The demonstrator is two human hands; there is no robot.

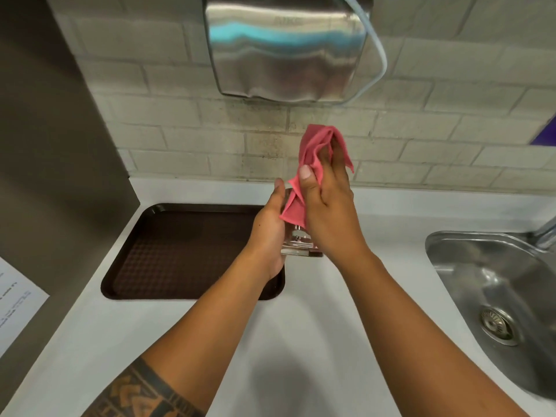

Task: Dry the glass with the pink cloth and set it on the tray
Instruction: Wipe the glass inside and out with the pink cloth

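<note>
**Observer:** Two hands were on the work. Your left hand [270, 233] was wrapped round the side of the glass [301, 245], gripping it in the air above the white counter [301, 326], just beside the tray's right edge. Your right hand [328, 212] was clenched on the pink cloth [316, 155], thumb pinning a fold against the glass, the rest bunched upward past your fingers.

**Operator:** Where could it fail?

**Observer:** My judgement: the glass was clear, smooth-walled and thick-based, and probably wet, so your one-handed hold could slip while the cloth twisted against it. A drop onto that hard counter would likely chip or break it. The cloth was thin, soft and creased; only a small part touched the glass, so the wall under your left palm could stay damp.

**Operator:** And the landing spot?

**Observer:** The tray [126, 251] was dark brown, rectangular with rounded corners and a raised rim, its floor a fine grid texture. Your left wrist overlapped its near-right corner. Clipping that rim on the way in could tip the glass. Right of you sat the steel sink [451, 266]; beyond, pale brick wall [180, 130] and a brushed-metal dispenser [285, 55].
</note>
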